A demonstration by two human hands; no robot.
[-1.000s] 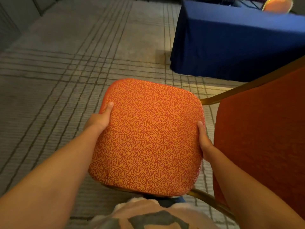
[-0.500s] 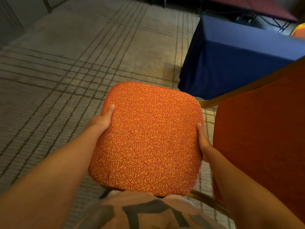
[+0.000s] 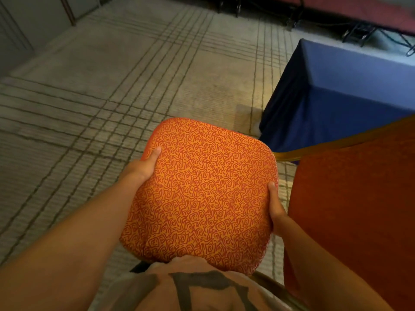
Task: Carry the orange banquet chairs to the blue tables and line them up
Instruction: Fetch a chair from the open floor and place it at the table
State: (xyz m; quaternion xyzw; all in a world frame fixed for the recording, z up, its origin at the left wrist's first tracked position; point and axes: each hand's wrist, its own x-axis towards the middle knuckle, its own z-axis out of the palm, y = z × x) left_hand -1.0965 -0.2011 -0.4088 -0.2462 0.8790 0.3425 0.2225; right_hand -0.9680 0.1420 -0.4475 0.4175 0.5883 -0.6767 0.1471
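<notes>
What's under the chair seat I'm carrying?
Carpet shows around the seat; a gold frame tube pokes out below. Legs and the fingers of left hand and right hand are covered.

We hold the chair before us, left hand on its left edge, right hand on its right; the table stands ahead, rightward.

Carpet, beige-grey, crossed by bundles of dark lines in a wide grid. Pale wall panels at upper left, divided by a brown vertical strip. Red-topped surface along the top right, on black folding legs. Dim, warm lighting.
</notes>
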